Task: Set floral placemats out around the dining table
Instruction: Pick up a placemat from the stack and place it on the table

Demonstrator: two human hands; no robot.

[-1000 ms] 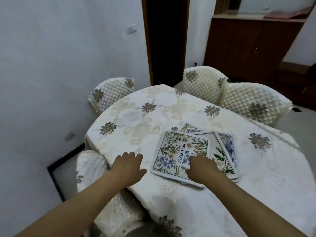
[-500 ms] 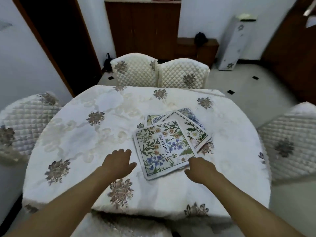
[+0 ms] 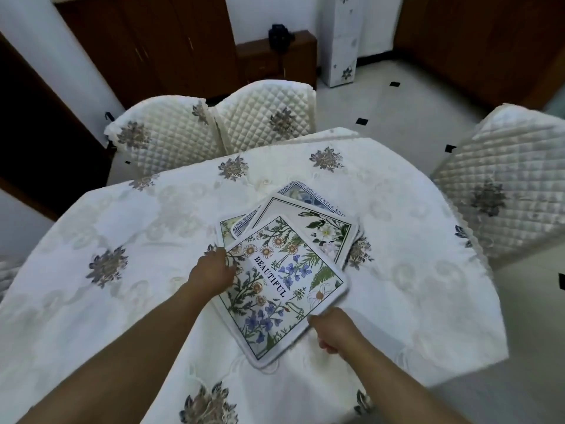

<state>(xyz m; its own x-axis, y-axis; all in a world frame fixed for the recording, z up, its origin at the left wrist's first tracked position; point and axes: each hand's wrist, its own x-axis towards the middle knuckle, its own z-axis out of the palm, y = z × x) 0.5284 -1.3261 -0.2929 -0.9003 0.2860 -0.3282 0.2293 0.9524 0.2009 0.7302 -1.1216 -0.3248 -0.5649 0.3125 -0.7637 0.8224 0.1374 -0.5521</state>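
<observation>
Head view
Left hand (image 3: 214, 272): curling its fingers onto the left edge of the top placemat (image 3: 281, 283), gripping it.
Right hand (image 3: 333, 330): closing on the same mat's near right edge, fingers tucked under and hidden.
Top placemat: stretching between both hands, printed "BEAUTIFUL", its near corner looking slightly raised.
Stack (image 3: 324, 221): lying just beyond the hands, partly under the top mat, fanned out.
Bench (image 3: 122, 240): carrying everything under a white embroidered cloth.
Chairs (image 3: 266, 117): standing well beyond the hands, quilted covers.

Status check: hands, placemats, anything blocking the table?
Left hand and right hand gripping top placemat at opposite edges. Other mats stacked beneath. Tablecloth otherwise bare.
</observation>
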